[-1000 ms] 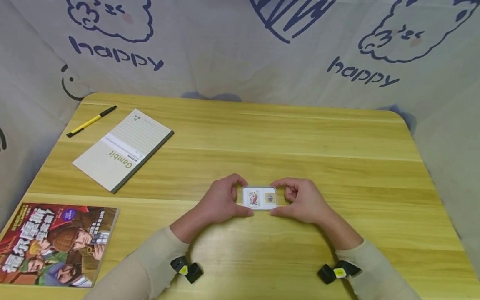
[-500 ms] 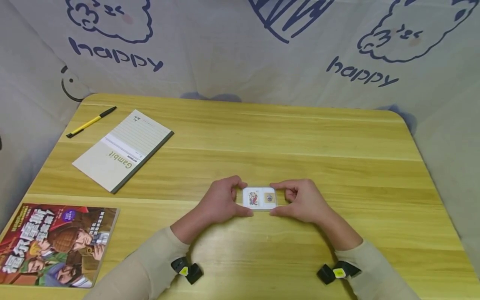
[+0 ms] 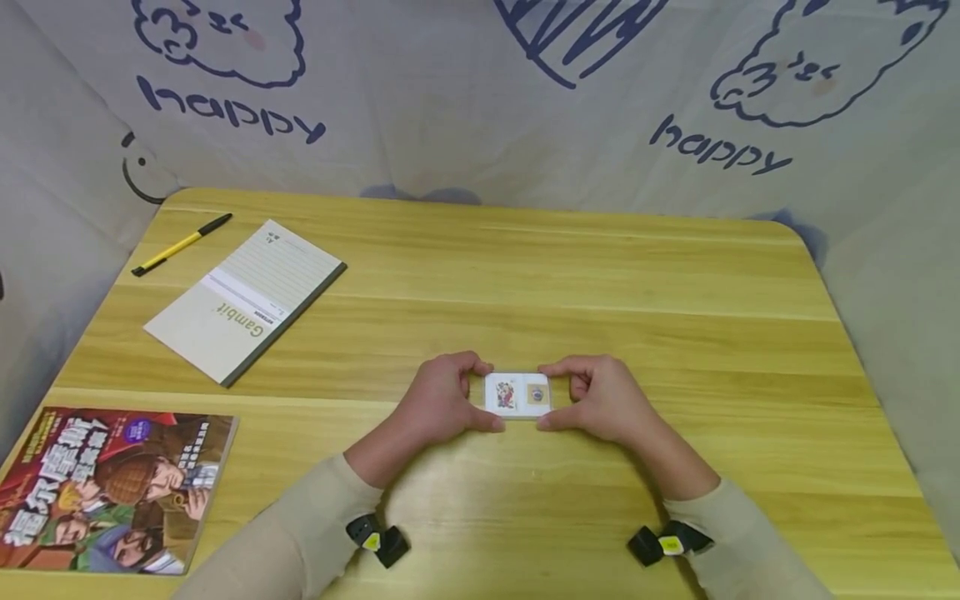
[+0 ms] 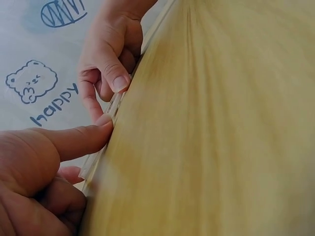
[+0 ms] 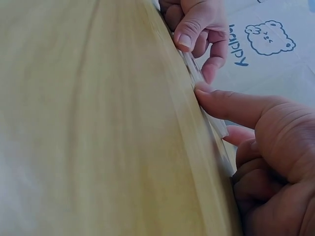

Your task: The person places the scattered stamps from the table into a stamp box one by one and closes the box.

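A small flat case (image 3: 517,395) with clear edges and a white inside lies low at the table's middle. Two little pictures show in it, a larger colourful one on the left and a smaller tan one on the right. My left hand (image 3: 446,399) pinches its left end between thumb and index finger. At the opposite end, my right hand (image 3: 599,401) holds it the same way. Both wrist views show the clear case edge-on, a thumb (image 4: 83,141) along its near side in the left one. Whether it touches the table is hard to tell.
A notebook (image 3: 247,300) lies slanted on the wooden table (image 3: 600,283) at the left, with a yellow and black pen (image 3: 182,244) beyond it. Nearer, a comic-style book (image 3: 112,492) lies at the left edge. A printed cloth (image 3: 480,108) hangs behind the table.
Both forearms have drawn very slightly inward. The hold of both hands on the case is the same, and the case has barely shifted.
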`<state>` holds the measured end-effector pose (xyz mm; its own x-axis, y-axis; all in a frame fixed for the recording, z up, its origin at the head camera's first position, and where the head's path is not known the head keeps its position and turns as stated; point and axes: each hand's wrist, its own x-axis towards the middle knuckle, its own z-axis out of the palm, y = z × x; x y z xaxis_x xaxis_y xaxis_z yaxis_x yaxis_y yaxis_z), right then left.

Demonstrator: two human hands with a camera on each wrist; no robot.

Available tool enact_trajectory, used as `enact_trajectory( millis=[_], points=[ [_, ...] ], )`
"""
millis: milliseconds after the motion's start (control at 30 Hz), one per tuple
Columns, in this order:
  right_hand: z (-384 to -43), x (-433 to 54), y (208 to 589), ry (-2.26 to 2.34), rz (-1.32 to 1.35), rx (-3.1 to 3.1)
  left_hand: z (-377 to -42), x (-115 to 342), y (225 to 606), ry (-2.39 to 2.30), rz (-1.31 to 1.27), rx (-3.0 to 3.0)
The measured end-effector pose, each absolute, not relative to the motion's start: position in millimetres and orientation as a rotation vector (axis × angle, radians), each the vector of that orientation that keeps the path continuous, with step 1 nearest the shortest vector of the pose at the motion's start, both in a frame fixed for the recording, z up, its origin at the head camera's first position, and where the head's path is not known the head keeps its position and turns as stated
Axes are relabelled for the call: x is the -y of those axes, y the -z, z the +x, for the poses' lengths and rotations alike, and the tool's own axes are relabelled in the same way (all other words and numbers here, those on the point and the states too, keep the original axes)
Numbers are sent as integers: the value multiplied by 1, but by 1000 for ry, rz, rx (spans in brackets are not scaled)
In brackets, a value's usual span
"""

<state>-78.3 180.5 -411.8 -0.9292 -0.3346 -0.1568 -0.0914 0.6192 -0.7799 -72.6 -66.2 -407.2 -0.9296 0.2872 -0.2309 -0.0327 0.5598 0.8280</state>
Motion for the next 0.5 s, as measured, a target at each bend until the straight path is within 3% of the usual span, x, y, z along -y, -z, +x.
enact_trajectory(
  millis=[300, 500],
  points=[
    [-73, -182, 415, 1200, -401, -2561, -69, 65, 411, -1290, 195, -2471],
    [-67, -181, 410, 1444, -475, -2542, -67, 71, 405, -1413, 155, -2606]
  ],
)
